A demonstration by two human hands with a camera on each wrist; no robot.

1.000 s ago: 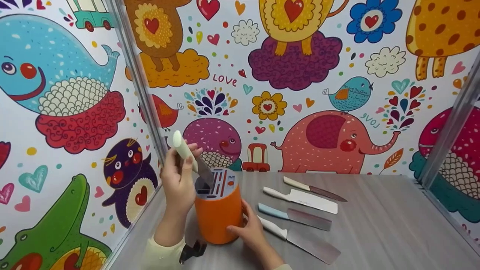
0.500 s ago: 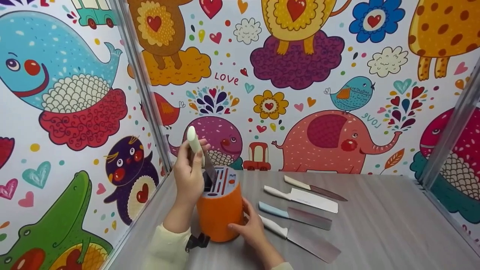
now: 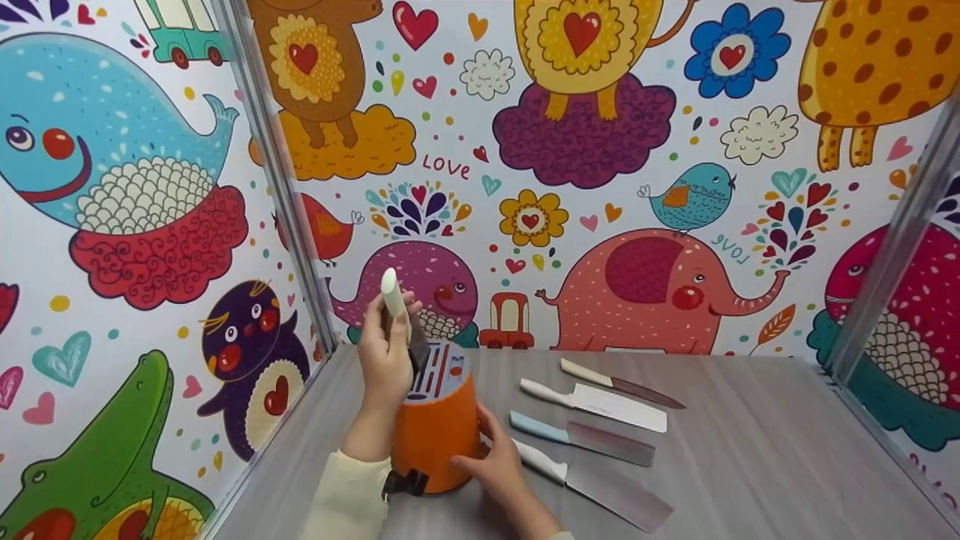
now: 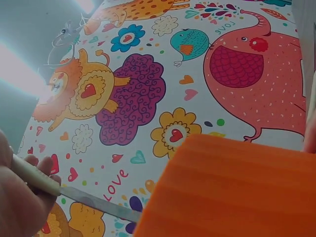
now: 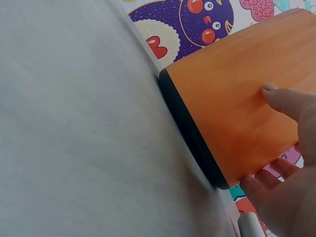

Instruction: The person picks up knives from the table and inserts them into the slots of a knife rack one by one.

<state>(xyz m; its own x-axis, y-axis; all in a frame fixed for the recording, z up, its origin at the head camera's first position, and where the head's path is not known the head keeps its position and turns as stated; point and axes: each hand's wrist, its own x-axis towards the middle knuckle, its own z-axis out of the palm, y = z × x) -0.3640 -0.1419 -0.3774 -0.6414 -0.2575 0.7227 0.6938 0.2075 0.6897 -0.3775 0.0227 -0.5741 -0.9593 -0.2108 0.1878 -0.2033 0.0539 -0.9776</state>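
My left hand (image 3: 385, 352) grips the cream handle of a kitchen knife (image 3: 393, 294), held up at the left side of an orange knife block (image 3: 435, 439). Its blade slants down to the block's grey slotted top (image 3: 442, 375), the lower part hidden behind the hand. In the left wrist view, the knife's narrow blade (image 4: 101, 204) runs behind the block's orange wall (image 4: 232, 192). My right hand (image 3: 499, 459) holds the block low on its right side, thumb on the near face and fingers round the far side, as the right wrist view shows. The block stands upright on the table.
Right of the block several knives lie in a row: a cream-handled knife (image 3: 622, 384), a white cleaver (image 3: 600, 401), a blue-handled cleaver (image 3: 581, 439) and a large white-handled cleaver (image 3: 592, 487). Cartoon-printed walls (image 3: 465, 90) bound the grey wooden table (image 3: 750, 450) at left, back and right.
My left hand has moved right, bringing the knife closer over the block, and the handle now stands more upright. The right hand keeps its hold; the lying knives have not moved.
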